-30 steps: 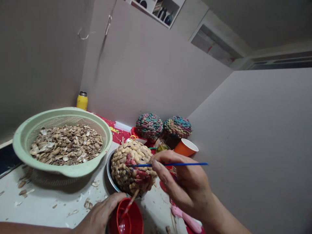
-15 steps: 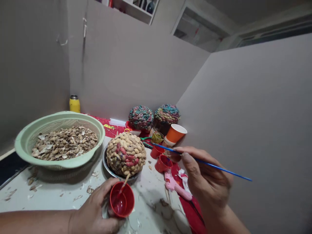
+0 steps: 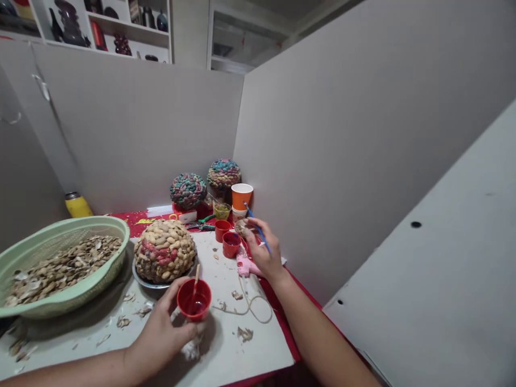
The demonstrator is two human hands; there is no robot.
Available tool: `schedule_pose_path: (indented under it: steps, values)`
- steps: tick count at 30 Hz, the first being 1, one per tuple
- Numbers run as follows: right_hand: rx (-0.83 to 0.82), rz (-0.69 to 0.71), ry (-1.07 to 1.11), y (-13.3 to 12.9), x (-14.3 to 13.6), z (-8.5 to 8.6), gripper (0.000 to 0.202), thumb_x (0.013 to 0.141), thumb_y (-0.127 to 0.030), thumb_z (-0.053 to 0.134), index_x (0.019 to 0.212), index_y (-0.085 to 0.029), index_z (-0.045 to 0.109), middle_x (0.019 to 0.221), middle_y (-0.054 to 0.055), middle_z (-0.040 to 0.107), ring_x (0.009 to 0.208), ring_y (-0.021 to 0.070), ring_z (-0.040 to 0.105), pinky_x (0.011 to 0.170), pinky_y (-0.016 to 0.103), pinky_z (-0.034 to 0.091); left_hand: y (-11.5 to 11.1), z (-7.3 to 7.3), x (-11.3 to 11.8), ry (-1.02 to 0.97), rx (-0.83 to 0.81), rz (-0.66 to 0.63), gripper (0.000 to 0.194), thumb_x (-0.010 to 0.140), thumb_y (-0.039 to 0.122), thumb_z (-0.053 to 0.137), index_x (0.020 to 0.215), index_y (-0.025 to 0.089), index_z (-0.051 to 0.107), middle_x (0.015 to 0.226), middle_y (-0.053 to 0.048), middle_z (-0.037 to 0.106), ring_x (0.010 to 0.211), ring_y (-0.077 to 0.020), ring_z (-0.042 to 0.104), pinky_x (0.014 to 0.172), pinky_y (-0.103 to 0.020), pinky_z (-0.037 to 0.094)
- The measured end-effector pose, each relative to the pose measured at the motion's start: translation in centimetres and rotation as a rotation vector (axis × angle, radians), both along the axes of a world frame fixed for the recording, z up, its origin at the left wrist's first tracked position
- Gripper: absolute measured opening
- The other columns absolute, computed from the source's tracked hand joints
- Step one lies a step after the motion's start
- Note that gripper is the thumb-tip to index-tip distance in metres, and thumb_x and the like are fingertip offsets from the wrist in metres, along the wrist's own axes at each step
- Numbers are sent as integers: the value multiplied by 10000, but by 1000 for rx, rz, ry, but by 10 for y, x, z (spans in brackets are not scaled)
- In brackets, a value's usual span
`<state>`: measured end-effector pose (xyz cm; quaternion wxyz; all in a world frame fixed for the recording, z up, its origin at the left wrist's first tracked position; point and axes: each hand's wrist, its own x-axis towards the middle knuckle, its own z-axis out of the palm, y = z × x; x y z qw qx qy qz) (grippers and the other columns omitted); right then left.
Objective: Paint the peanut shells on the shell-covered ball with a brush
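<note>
My left hand [image 3: 163,330] is closed round a small red cup [image 3: 194,313], which tilts towards me with some dark red liquid inside. A thin wooden-looking stick [image 3: 196,275] leans out of that cup. Between the fingers of my right hand [image 3: 266,255] is a slim blue paintbrush [image 3: 264,239], its upper end pointing up and left. That hand is beside a pale brownish container [image 3: 241,227], partly hidden by the fingers. Behind the left hand, a ball covered in peanuts [image 3: 167,243], some painted red, rests in a metal bowl [image 3: 143,280].
A green basket [image 3: 108,269] of peanut shells is at left. Two more red cups [image 3: 222,230], a pink glue gun [image 3: 245,265] with a looped cord, and orange paper cups [image 3: 242,199] line the right. Two coloured balls [image 3: 188,191] stand near the grey partition [image 3: 322,134].
The view has swung right and back. My right hand with the blue paintbrush has moved away from the peanut ball, towards the cups. My left hand still holds the red cup.
</note>
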<state>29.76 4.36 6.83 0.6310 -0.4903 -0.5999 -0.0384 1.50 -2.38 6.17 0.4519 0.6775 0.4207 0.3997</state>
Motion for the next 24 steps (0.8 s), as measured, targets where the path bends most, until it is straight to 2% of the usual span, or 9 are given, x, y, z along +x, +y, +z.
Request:
schedule_pose_path:
  steps: [3, 5, 8, 12, 17, 21, 24]
  values:
    - [-114, 21, -72, 9, 5, -10, 465, 902, -403, 716, 1286, -171, 594, 1257, 182, 728, 1135, 282, 717, 1008, 458, 566, 7, 4, 30, -107, -94, -30, 540, 668, 179, 819, 1175, 207, 636, 1119, -69, 799, 1074, -270, 742, 978, -388, 563]
    - [-184, 24, -104, 13, 8, -17, 605, 867, -410, 759, 1372, -165, 532, 1356, 211, 672, 1250, 317, 659, 1084, 504, 509, 16, -3, 48, -184, -98, -28, 523, 680, 196, 821, 1165, 207, 627, 1087, -56, 793, 1045, -257, 744, 957, -379, 562]
    - [-286, 24, -141, 19, 8, -26, 739, 835, -394, 793, 1448, -148, 460, 1439, 249, 605, 1319, 365, 612, 1115, 546, 474, 34, -19, 67, -205, -82, -1, 535, 680, 167, 789, 1180, 186, 600, 1103, -76, 779, 1025, -251, 740, 949, -379, 558]
    - [-382, 25, -177, 28, 5, -40, 768, 810, -346, 800, 1464, -150, 447, 1481, 258, 565, 1334, 404, 599, 1104, 575, 475, 60, -35, 84, -198, -15, 51, 503, 704, 167, 785, 1171, 185, 600, 1131, -79, 754, 1078, -254, 710, 994, -392, 525]
    - [-421, 42, -203, 42, 4, -55, 790, 768, -285, 798, 1468, -198, 443, 1475, 193, 581, 1342, 373, 600, 1108, 557, 486, 81, -48, 96, -167, 83, 101, 454, 724, 114, 804, 1135, 186, 626, 1086, -48, 735, 1022, -247, 696, 995, -454, 524]
    - [-417, 55, -203, 47, 4, -61, 718, 795, -234, 740, 1453, -181, 458, 1437, 190, 609, 1296, 350, 635, 1081, 534, 517, 88, -56, 102, -141, 129, 116, 275, 905, 254, 759, 1150, 176, 663, 1115, -46, 716, 1018, -247, 697, 949, -495, 556]
    - [-390, 59, -199, 47, 4, -61, 728, 785, -202, 737, 1457, -179, 458, 1441, 189, 607, 1312, 339, 626, 1090, 519, 517, 93, -59, 105, -132, 137, 120, 267, 945, 306, 728, 1170, 175, 670, 1131, -54, 721, 1014, -243, 706, 934, -490, 573]
